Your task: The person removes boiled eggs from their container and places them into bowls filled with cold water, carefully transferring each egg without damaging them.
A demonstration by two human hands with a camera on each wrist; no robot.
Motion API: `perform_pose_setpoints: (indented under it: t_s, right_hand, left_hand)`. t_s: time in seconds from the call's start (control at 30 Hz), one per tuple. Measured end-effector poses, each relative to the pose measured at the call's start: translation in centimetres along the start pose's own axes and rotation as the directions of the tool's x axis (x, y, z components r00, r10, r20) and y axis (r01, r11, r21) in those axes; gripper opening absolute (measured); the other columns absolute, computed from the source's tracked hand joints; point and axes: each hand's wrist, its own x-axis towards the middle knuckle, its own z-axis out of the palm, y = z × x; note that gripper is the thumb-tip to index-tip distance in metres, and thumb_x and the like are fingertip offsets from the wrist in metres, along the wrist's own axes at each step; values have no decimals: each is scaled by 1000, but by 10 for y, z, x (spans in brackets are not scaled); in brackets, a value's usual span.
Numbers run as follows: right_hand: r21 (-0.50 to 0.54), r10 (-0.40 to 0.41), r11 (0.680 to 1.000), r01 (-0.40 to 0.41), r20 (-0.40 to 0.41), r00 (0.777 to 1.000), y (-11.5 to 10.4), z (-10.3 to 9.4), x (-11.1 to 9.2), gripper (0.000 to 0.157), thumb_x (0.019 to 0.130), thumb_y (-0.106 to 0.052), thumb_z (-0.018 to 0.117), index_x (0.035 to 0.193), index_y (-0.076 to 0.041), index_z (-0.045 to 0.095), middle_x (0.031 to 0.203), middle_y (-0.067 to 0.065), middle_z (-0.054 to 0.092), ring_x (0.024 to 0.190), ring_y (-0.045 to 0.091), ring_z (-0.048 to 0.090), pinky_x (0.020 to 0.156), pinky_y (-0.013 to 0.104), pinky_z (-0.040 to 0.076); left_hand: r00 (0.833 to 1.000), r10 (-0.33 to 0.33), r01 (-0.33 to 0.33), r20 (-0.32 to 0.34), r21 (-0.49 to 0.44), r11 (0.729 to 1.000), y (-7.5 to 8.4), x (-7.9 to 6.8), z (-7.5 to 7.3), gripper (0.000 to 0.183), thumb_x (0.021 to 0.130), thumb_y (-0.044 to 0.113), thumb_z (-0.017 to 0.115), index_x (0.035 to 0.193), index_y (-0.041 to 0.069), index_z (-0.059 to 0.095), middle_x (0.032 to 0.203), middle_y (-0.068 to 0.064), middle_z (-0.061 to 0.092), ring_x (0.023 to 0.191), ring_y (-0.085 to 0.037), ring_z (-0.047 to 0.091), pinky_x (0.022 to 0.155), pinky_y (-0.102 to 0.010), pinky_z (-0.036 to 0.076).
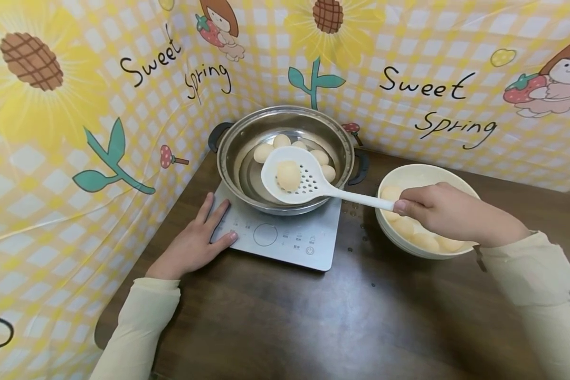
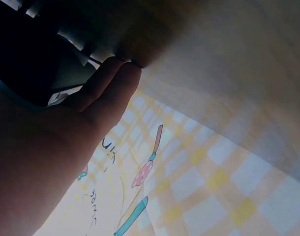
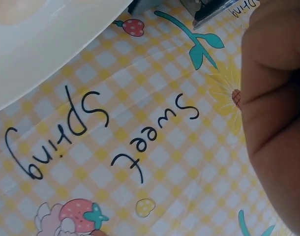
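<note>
My right hand [image 1: 448,211] grips the handle of a white slotted spoon [image 1: 361,199], with one egg [image 1: 288,176] lying in its bowl. The spoon's head is over the near side of a steel pot [image 1: 285,113], where several more eggs [image 1: 264,153] lie. Beneath that hand stands a cream bowl [image 1: 415,170] of several eggs; its white wall [image 3: 56,54] also fills a corner of the right wrist view. At the left edge of the induction cooker [image 1: 294,248], my left hand [image 1: 190,245] rests with fingers spread, thumb on the panel's corner.
The pot sits on the cooker, its black side handles [image 1: 359,168] sticking out left and right. Yellow checked cloth [image 1: 266,53] covers the walls behind and to the left. Water drops dot the brown table [image 1: 313,316] between cooker and bowl.
</note>
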Motion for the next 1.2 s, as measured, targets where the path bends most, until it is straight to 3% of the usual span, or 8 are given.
perform_pose_setpoints:
  t_s: [0.37, 0.73, 0.97, 1.2]
  right_hand:
    - [74, 74, 995, -72, -26, 997, 18, -3, -34, 23, 106, -28, 57, 84, -25, 60, 60, -10, 32, 54, 6, 30, 54, 27, 32]
    - [132, 167, 979, -157, -64, 984, 48, -3, -83, 23, 109, -27, 51, 89, -21, 62, 61, -7, 40, 54, 10, 39, 51, 29, 34]
    - [135, 313, 944, -301, -81, 946, 74, -1, -116, 24, 109, -31, 49, 98, -18, 66, 55, -4, 39, 45, 13, 38, 43, 31, 33]
    - [108, 386, 921, -374, -130, 913, 105, 10, -151, 28, 109, -27, 50, 100, -8, 69, 57, -3, 43, 47, 14, 38, 42, 30, 32]
  left_hand:
    - [1000, -1, 1, 1, -4, 1000, 0, -1, 0, 85, 102, 60, 48, 165, 17, 10, 167, -16, -12, 136, -61, 31, 100, -69, 35]
    - [1000, 3, -3, 13, 10, 1000, 2, -1, -1, 85, 102, 61, 46, 165, 18, 8, 167, -15, -14, 136, -62, 29, 99, -70, 35]
    - [1000, -1, 1, 16, 15, 1000, 0, -2, -2, 85, 102, 61, 46, 165, 19, 7, 167, -15, -14, 136, -62, 29, 98, -71, 35]
    - [1000, 5, -5, 20, 17, 1000, 0, 1, 1, 85, 102, 61, 46, 165, 19, 7, 167, -14, -16, 135, -63, 29, 98, -71, 35]
